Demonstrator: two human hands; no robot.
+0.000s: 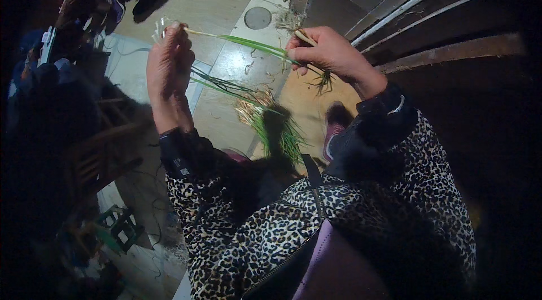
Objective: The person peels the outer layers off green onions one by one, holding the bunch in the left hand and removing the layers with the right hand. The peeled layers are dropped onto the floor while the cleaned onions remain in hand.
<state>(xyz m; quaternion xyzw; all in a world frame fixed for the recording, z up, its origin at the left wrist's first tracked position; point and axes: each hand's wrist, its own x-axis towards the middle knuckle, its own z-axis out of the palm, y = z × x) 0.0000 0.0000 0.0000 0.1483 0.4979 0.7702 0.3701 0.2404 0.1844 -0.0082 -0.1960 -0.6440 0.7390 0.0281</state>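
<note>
Below the curled left hand and closed right hand, a pile of scallions is lying, the left pinching one scallion by its pale end, the right gripping its leaves plus a rooted stalk, apparently stretching it straight.

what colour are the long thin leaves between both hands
Long thin leaves: green, shown in the head view.

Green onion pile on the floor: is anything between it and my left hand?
Nothing solid shows between the left hand and the green onion pile; only long green leaves stretch across that gap in view.
</note>
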